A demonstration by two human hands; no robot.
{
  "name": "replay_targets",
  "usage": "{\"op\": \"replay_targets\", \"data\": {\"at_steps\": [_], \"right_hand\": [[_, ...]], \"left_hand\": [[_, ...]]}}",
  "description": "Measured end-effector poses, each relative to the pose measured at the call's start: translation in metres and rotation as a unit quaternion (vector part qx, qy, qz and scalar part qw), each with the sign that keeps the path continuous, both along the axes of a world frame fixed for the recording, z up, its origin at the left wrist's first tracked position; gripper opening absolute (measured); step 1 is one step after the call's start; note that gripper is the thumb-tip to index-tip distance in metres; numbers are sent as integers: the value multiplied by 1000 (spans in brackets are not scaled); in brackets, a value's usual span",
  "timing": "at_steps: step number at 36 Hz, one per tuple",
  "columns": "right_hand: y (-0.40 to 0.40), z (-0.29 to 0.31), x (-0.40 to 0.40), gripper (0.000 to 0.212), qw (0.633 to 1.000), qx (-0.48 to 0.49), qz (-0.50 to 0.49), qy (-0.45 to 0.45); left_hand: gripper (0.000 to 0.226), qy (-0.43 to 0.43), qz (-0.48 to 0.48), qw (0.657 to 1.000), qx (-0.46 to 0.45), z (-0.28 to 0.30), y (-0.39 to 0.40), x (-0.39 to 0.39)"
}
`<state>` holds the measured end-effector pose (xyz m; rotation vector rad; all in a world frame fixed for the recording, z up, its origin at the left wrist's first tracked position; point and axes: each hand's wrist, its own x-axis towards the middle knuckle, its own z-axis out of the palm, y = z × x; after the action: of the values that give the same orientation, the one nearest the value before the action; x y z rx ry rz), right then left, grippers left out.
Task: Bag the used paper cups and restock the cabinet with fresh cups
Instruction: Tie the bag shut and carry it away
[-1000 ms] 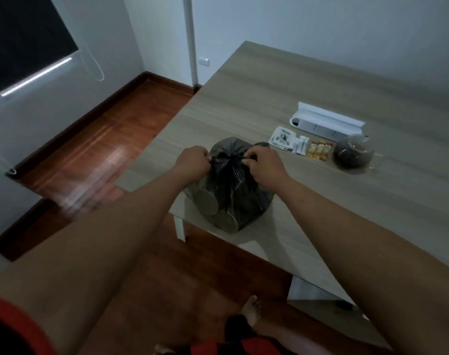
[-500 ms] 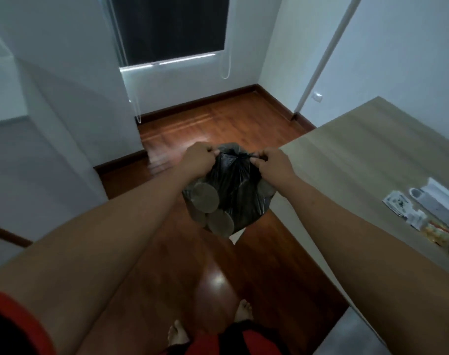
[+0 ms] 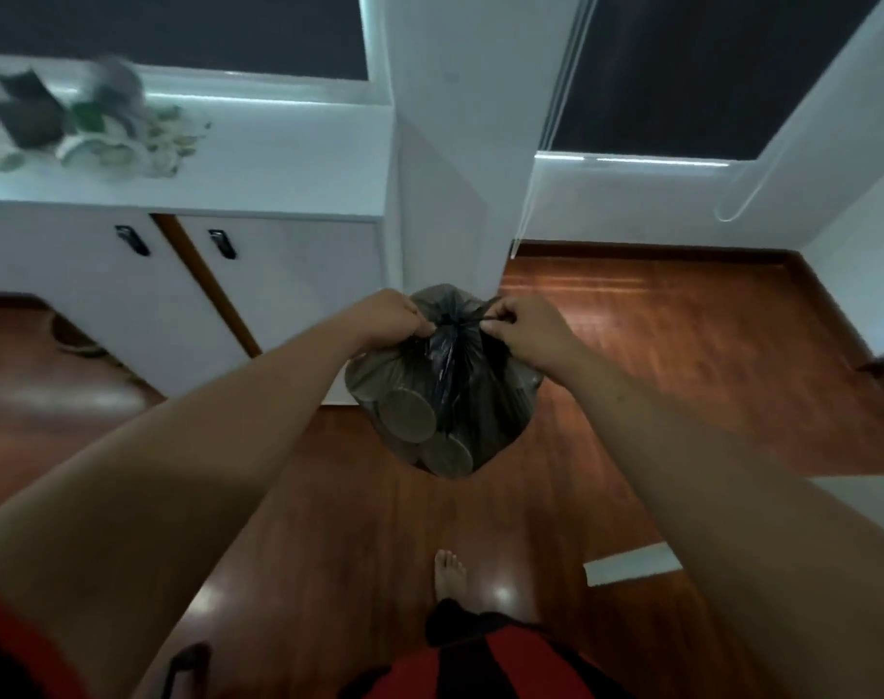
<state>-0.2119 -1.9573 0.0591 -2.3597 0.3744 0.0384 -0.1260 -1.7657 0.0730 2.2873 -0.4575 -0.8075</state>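
Observation:
A dark translucent plastic bag [image 3: 450, 396] hangs in the air in front of me, over the wooden floor. Round bottoms of several paper cups [image 3: 407, 415] show through its side. My left hand [image 3: 392, 315] pinches the gathered top of the bag on the left. My right hand [image 3: 523, 327] pinches the other end of the twisted top on the right. A white cabinet [image 3: 289, 274] with two doors and black handles stands at the left; the doors are closed.
A white pillar [image 3: 455, 143] rises straight ahead behind the bag. Blurred items, among them a plant pot [image 3: 102, 143], lie on the cabinet top. Wooden floor [image 3: 682, 355] spreads to the right. My bare foot [image 3: 449, 577] stands below. A table corner [image 3: 858, 491] shows at the right edge.
I have turned left, away from the table, carrying the bag off it. The cabinet and pillar have come into view. Both hands keep their grip on the bag's top.

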Motion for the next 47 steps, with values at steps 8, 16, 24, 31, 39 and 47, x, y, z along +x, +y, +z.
{"op": "replay_targets", "data": {"at_steps": [8, 16, 24, 31, 39, 47], "right_hand": [[101, -20, 123, 13, 982, 5, 185, 27], [258, -27, 235, 10, 954, 28, 299, 23], [383, -37, 316, 12, 939, 26, 339, 46], [503, -34, 392, 7, 934, 36, 350, 54], [629, -43, 466, 5, 934, 60, 349, 54], [764, -65, 548, 10, 922, 77, 374, 70]], "left_hand": [[4, -23, 116, 992, 36, -13, 132, 70], [9, -56, 334, 940, 24, -27, 273, 119], [10, -10, 403, 915, -17, -43, 399, 184], [16, -6, 425, 905, -24, -34, 513, 250], [11, -57, 472, 880, -17, -36, 630, 319], [9, -51, 505, 862, 5, -42, 756, 385]]}}
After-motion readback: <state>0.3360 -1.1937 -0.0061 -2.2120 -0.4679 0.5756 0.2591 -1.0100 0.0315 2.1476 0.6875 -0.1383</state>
